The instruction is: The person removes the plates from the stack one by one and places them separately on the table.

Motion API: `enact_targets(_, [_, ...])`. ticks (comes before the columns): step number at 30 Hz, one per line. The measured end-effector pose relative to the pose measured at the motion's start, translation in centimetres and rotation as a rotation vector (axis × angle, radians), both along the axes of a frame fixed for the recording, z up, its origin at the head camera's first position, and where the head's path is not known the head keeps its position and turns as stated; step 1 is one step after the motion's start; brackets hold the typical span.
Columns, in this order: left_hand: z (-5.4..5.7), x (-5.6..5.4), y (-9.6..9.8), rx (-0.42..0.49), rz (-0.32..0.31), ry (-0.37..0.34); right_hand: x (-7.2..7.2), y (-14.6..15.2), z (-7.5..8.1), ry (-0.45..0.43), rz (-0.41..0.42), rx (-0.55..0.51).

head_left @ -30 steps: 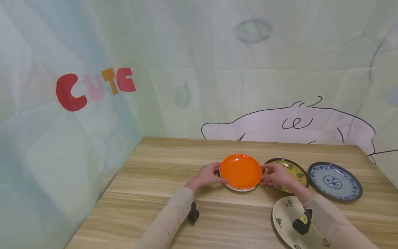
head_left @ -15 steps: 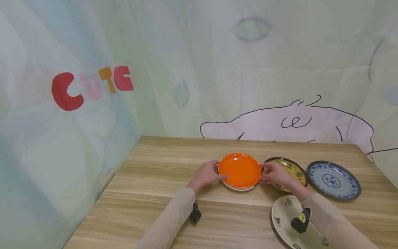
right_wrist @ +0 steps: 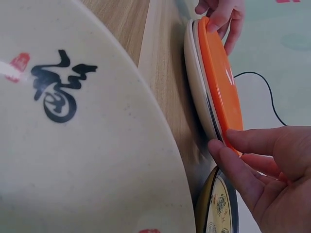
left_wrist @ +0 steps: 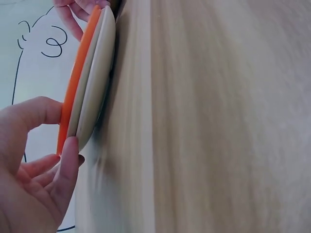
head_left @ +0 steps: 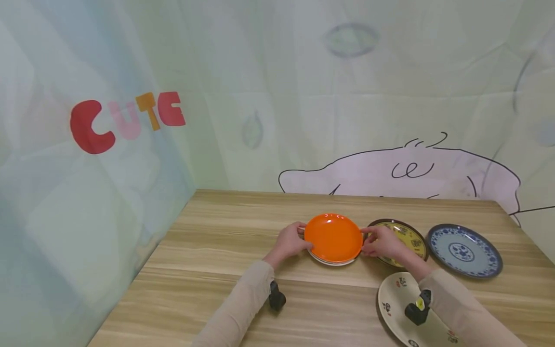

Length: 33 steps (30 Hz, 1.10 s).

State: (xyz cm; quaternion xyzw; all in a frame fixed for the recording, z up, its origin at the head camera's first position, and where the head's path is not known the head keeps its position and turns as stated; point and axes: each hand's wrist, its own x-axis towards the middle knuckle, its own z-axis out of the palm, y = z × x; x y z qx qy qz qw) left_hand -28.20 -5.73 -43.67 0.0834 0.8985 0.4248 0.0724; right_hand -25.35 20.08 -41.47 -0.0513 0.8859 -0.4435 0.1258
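Observation:
An orange plate (head_left: 333,238) tops a small stack, with pale plates (left_wrist: 97,82) nested under it in the left wrist view. My left hand (head_left: 293,241) holds the left side of the stack, its thumb and fingers at the rims. On the opposite side, my right hand (head_left: 381,242) pinches the orange plate's edge, with another finger against the rims below, as the right wrist view shows. Behind the right hand lies a yellow patterned plate (head_left: 407,236), partly hidden by it. The underside of the stack sits close over the wooden table (head_left: 208,250).
A blue-and-white plate (head_left: 466,251) lies at the far right. Under the right forearm is a large cream plate (head_left: 396,301) with dark and red markings, partly covered by the sleeve. A printed cloth backdrop (head_left: 243,96) hangs behind and left of the table.
Both hands keep their hold on the stack, and the plates stay where they are on the table. Only the head view has shifted slightly.

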Motion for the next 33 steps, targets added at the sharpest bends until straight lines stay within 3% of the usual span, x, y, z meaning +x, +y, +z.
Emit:
enact_targets(6, [0.2, 0.3, -0.3, 0.103, 0.000, -0.028, 0.0, -0.2, -0.1, 0.005, -0.009, 0.008])
enact_targets(16, [-0.2, 0.1, -1.2, 0.353, 0.015, -0.166, 0.1, -0.2, -0.3, 0.022, 0.010, -0.003])
enact_targets(27, [-0.2, 0.3, -1.7, 0.392, 0.025, -0.182, 0.3, -1.0, -0.8, 0.081, -0.006, -0.041])
enact_targets(33, [-0.2, 0.2, -2.0, 0.399, 0.023, -0.199, 0.5, -1.2, -0.8, 0.130, -0.006, -0.001])
